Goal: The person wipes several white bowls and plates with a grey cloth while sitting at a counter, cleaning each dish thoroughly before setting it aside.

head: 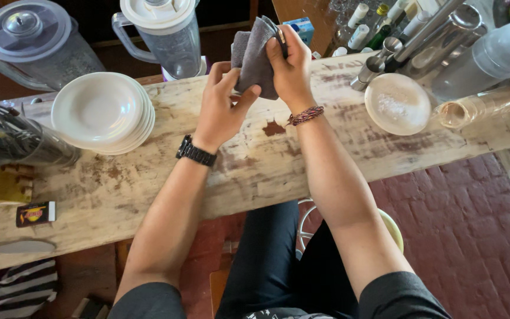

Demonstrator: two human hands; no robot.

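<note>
Both hands (255, 82) clutch a grey cloth (255, 56) (stacked plates (103, 112) left, blender jug (163, 32) behind).

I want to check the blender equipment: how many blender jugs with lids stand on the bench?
2. One blender jug stands at the far left corner; the other blender jug stands behind the stack of plates. More may be outside the view.

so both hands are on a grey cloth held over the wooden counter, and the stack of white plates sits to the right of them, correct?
Not quite. The head view shows the left hand and right hand on the grey cloth over the wooden counter, but the stack of white plates sits to their left, not their right.
</note>
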